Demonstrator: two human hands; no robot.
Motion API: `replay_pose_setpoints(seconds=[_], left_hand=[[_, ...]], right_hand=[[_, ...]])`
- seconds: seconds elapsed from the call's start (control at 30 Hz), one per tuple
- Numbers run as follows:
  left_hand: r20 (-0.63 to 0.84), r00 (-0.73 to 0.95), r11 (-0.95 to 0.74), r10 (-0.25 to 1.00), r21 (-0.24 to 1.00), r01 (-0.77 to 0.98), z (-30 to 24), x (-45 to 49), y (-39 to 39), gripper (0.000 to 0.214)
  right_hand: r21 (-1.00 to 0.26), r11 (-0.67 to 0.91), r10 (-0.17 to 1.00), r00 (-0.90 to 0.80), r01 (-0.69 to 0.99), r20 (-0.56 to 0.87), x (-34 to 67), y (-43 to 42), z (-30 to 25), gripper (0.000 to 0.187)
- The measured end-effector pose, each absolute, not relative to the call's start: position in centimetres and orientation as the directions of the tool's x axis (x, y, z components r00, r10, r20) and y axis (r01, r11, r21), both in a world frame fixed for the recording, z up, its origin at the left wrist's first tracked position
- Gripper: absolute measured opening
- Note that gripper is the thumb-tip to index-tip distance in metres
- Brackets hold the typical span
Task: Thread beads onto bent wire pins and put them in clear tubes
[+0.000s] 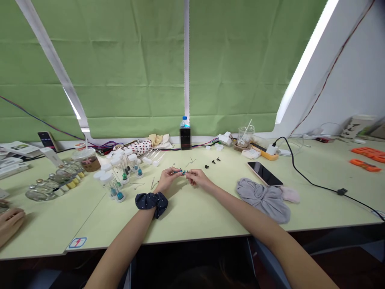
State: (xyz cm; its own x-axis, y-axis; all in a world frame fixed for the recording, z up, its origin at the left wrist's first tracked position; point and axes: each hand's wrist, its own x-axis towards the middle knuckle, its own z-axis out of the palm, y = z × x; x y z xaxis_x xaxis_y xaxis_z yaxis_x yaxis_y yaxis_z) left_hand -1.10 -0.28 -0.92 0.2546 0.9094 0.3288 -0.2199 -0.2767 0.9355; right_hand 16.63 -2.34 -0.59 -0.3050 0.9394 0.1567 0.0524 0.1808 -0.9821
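At the middle of the table, my left hand and my right hand meet fingertip to fingertip. Both are closed in a pinch around a small teal part with dark bits, mostly hidden by the fingers. A dark dotted scrunchie circles my left wrist. Beyond my right hand lie small black T-shaped pieces and a round black piece. Thin bent wires rest beside my left hand. Several clear tubes with white caps, holding teal or green pieces, stand to the left.
Glass bottles and a drink cup stand further left, near another person's hand. On the right are a phone, a grey cloth and a black cable. A water bottle stands at the back.
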Motion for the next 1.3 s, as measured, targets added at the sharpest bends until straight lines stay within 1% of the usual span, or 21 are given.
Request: replay_pose_setpoints(seconds=[0.37, 0.57, 0.73, 0.83, 0.97, 1.07, 1.3], left_hand=[[0.315, 0.258, -0.264, 0.913, 0.941, -0.214, -0.98, -0.82, -0.4, 0.024], [0.32, 0.271, -0.267, 0.908, 0.939, -0.214, -0.86, -0.89, -0.51, 0.023], [0.33, 0.267, -0.277, 0.905, 0.936, -0.219, -0.74, -1.01, -0.52, 0.022], [0.334, 0.258, -0.282, 0.907, 0.934, -0.217, -0.7, -1.02, -0.5, 0.022], [0.333, 0.246, -0.286, 0.91, 0.935, -0.21, -0.71, -1.01, -0.5, 0.02], [0.329, 0.245, -0.282, 0.912, 0.937, -0.207, -0.76, -0.99, -0.5, 0.02], [0.316, 0.248, -0.272, 0.916, 0.942, -0.198, -1.09, -0.83, -0.36, 0.024]], right_hand=[[-0.985, 0.169, 0.961, -0.228, 0.022, 0.16, 16.76, -1.72, -0.87, 0.038], [-0.984, 0.18, 0.954, -0.244, 0.01, 0.173, 16.74, -1.81, -0.93, 0.041], [-0.982, 0.189, 0.939, -0.293, 0.011, 0.177, 16.7, -2.1, -0.8, 0.039], [-0.983, 0.181, 0.934, -0.317, 0.019, 0.166, 16.62, -2.2, -0.8, 0.039], [-0.986, 0.162, 0.937, -0.319, 0.038, 0.141, 16.54, -2.01, -1.03, 0.043], [-0.986, 0.159, 0.942, -0.303, 0.038, 0.141, 16.54, -1.8, -1.18, 0.045], [-0.987, 0.156, 0.963, -0.227, 0.029, 0.146, 16.71, -1.51, -1.16, 0.041]])
